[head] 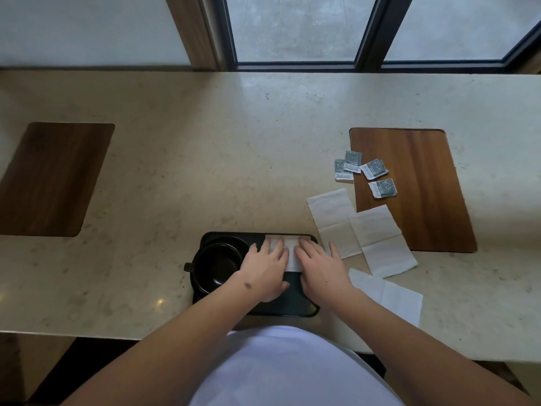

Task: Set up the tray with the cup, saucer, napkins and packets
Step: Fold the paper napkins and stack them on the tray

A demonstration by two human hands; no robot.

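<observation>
A black tray [295, 307] lies at the counter's near edge. On its left half a black cup [215, 266] sits on a black saucer [231, 241]. A folded white napkin [289, 244] lies on the tray's right half. My left hand [265, 268] and my right hand [320, 268] press flat on that napkin, fingers spread, side by side. Three more white napkins [377, 238] lie unfolded on the counter to the right of the tray. Several grey packets [364, 172] are scattered beyond them, partly on a wooden mat.
A wooden placemat [421, 194] lies at the right and a darker one [49, 177] at the left on the beige stone counter [219, 159]. A dark-framed window [369, 33] runs along the back.
</observation>
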